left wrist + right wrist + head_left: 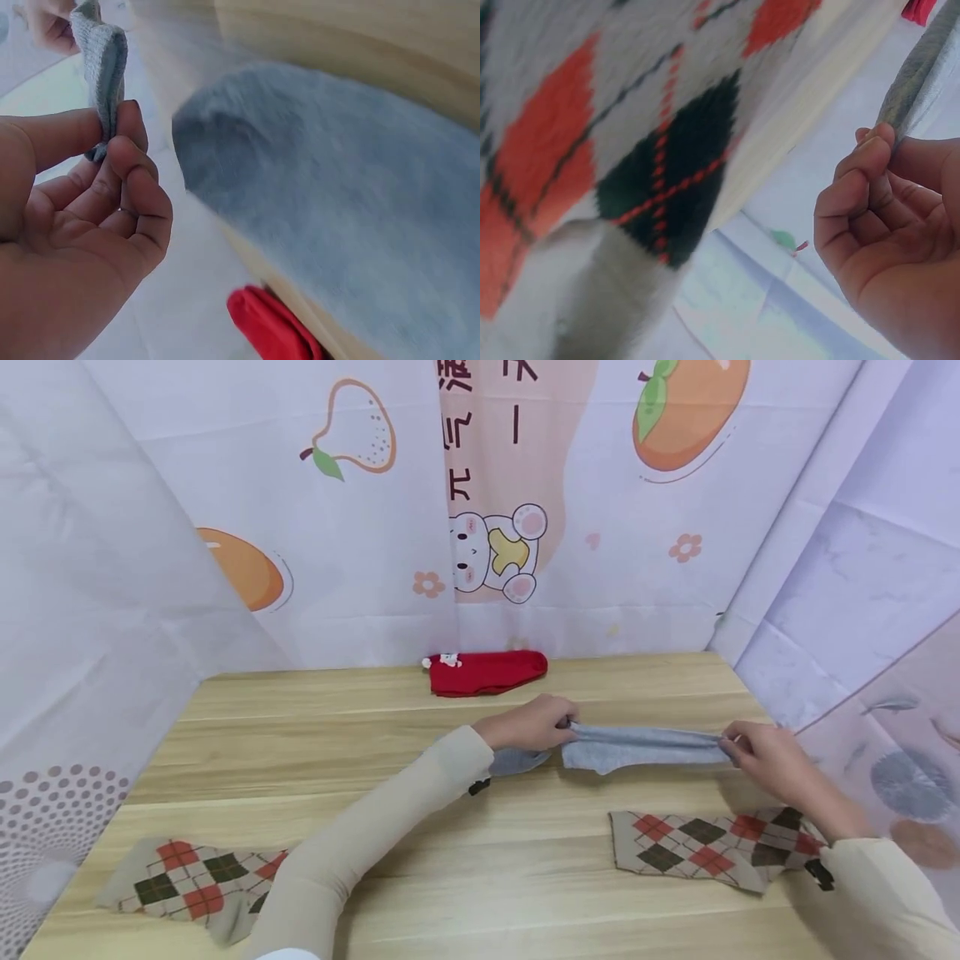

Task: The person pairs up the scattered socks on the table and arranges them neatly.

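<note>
A light blue-grey sock [645, 747] is stretched sideways above the table, held at both ends. My left hand [531, 723] pinches its left end between thumb and fingers, also plain in the left wrist view [97, 195]. At the other end my right hand [772, 760] pinches the sock, its fingers [866, 154] curled in the right wrist view. Under the left wrist lies a second blue-grey sock [517, 762], partly hidden by the sleeve. It looms large in the left wrist view.
An argyle sock [705, 847] lies below the right hand, and another argyle sock [195, 881] is at the left front, partly covered by the left sleeve. A red sock [487, 673] rests at the back edge of the wooden table [480, 877], before a printed curtain [345, 543].
</note>
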`<act>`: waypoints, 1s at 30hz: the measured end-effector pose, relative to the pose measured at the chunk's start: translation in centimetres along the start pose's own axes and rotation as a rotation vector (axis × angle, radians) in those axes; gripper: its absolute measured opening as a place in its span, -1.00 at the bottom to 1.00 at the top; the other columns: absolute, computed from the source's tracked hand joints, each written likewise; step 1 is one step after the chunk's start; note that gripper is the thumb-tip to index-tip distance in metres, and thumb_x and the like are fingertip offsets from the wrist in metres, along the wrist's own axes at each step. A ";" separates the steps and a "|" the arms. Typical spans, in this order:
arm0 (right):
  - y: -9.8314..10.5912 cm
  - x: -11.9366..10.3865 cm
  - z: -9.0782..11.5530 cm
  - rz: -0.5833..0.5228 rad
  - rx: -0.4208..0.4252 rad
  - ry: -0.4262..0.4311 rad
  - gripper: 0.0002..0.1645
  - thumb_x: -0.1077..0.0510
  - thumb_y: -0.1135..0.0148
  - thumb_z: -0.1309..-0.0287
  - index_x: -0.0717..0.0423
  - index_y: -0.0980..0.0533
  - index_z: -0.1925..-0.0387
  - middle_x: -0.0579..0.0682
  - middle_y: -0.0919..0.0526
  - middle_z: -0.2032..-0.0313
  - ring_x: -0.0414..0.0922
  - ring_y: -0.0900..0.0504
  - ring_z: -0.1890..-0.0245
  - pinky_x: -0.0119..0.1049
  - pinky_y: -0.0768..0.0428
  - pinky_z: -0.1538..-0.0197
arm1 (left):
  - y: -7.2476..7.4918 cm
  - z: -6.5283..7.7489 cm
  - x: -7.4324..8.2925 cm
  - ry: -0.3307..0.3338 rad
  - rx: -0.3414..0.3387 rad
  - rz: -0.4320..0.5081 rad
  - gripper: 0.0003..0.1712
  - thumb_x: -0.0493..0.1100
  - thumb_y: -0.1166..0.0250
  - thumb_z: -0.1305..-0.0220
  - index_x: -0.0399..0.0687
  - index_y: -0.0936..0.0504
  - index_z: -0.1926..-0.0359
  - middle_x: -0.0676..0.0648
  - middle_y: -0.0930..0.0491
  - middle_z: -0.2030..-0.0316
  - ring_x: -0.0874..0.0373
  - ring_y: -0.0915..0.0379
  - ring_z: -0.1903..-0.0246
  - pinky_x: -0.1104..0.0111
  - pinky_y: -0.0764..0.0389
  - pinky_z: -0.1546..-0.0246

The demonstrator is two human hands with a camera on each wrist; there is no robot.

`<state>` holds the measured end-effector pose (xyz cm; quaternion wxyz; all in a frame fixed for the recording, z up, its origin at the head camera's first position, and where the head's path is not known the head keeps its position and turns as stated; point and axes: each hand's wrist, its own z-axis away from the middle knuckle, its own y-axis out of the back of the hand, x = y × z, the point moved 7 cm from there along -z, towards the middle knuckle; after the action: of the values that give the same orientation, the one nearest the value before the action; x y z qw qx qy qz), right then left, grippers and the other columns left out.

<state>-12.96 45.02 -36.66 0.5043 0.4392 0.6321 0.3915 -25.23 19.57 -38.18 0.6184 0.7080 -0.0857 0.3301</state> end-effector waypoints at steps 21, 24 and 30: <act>-1.1 -4.6 -2.0 -0.038 0.017 0.078 -0.92 0.28 -0.22 -0.33 0.21 -0.58 0.32 -0.23 -0.36 0.70 -0.34 -0.21 0.71 -0.36 -0.26 0.60 | 2.4 5.7 -2.5 0.061 0.014 0.057 -0.81 -0.20 -0.30 -0.37 -0.07 -0.51 0.40 0.04 -0.37 0.63 0.26 -0.26 0.61 0.48 -0.36 0.46; -1.2 -5.3 -2.2 -0.047 0.012 0.086 -0.93 0.28 -0.22 -0.33 0.21 -0.58 0.30 -0.23 -0.36 0.70 -0.34 -0.20 0.71 -0.36 -0.26 0.60 | 2.7 6.4 -2.9 0.078 0.020 0.064 -0.86 -0.18 -0.31 -0.36 -0.05 -0.54 0.35 0.03 -0.42 0.61 0.25 -0.32 0.60 0.47 -0.40 0.46; -1.2 -6.6 -2.8 -0.062 -0.012 0.080 -0.92 0.27 -0.19 -0.36 0.22 -0.57 0.27 -0.22 -0.35 0.70 -0.32 -0.20 0.71 -0.36 -0.26 0.59 | 3.4 7.6 -3.6 0.098 0.036 0.069 -0.94 -0.18 -0.32 -0.36 -0.04 -0.59 0.24 0.02 -0.53 0.54 0.23 -0.39 0.56 0.47 -0.47 0.44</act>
<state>-15.17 38.24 -35.38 0.4930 0.4005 0.6627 0.3967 -27.07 10.70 -37.57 0.5973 0.6986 -0.0738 0.3868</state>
